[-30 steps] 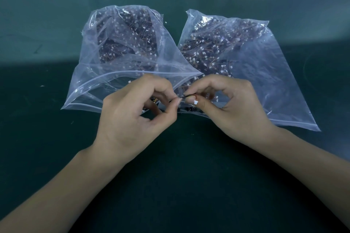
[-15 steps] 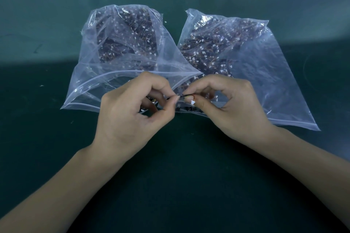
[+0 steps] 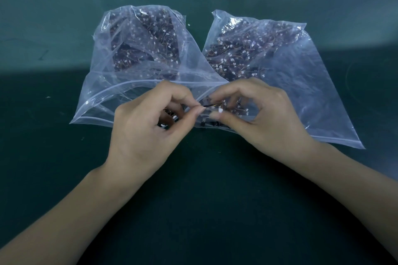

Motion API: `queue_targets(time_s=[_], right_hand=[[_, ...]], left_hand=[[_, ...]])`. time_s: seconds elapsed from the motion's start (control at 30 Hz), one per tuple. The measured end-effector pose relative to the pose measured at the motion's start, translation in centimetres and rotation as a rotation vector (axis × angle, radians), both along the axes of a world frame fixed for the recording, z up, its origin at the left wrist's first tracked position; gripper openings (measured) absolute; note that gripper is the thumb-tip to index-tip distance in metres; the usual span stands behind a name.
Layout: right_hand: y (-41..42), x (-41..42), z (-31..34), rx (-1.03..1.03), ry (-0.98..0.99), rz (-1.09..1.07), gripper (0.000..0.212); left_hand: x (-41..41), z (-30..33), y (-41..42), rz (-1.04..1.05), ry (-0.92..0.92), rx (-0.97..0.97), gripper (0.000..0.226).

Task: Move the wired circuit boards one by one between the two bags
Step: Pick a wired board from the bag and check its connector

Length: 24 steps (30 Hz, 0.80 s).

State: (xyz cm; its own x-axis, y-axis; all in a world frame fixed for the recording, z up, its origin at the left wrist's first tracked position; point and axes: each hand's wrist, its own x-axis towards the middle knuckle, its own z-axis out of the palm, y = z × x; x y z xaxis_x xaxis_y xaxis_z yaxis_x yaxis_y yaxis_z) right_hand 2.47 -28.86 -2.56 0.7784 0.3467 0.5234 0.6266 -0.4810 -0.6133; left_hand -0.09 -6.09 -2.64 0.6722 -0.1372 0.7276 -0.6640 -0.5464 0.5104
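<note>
Partly hidden, a wired board [image 3: 212, 107] spans both pinching hands.

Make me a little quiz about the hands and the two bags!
1. True or false: both clear bags lie on the green table.
2. What do the left hand and right hand pinch between them?
A. a wired circuit board
B. a spoon
C. a pen
3. Fill in: the bags' open mouths face ____ the person.

Key: 1 true; 2 A; 3 toward.
</note>
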Motion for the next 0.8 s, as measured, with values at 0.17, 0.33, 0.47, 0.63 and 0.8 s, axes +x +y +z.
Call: queue_targets(time_s=[0.17, 0.33, 0.47, 0.63, 0.8], right_hand=[[0.1, 0.2, -0.2, -0.246, -0.043, -0.048, 0.037], [-0.2, 0.1, 0.0, -0.124, -0.099, -0.089, 0.029], [-0.2, 0.1, -0.1, -0.092, -0.122, -0.113, 0.026], [-0.1, 0.1, -0.3, -0.056, -0.152, -0.097, 0.02], [-0.1, 0.2, -0.4, -0.033, -0.14, -0.086, 0.016]], left_hand=[[0.3, -0.4, 0.2, -0.013, 0.058, 0.015, 0.015], [0.4, -0.6, 0.3, -0.133, 0.084, 0.064, 0.016], [0.7, -0.8, 0.6, -0.119, 0.085, 0.17, 0.023], [1.1, -0.7, 0.3, -0.011, -0.016, 0.283, 0.01], [1.4, -0.3, -0.2, 0.148, -0.179, 0.449, 0.012]])
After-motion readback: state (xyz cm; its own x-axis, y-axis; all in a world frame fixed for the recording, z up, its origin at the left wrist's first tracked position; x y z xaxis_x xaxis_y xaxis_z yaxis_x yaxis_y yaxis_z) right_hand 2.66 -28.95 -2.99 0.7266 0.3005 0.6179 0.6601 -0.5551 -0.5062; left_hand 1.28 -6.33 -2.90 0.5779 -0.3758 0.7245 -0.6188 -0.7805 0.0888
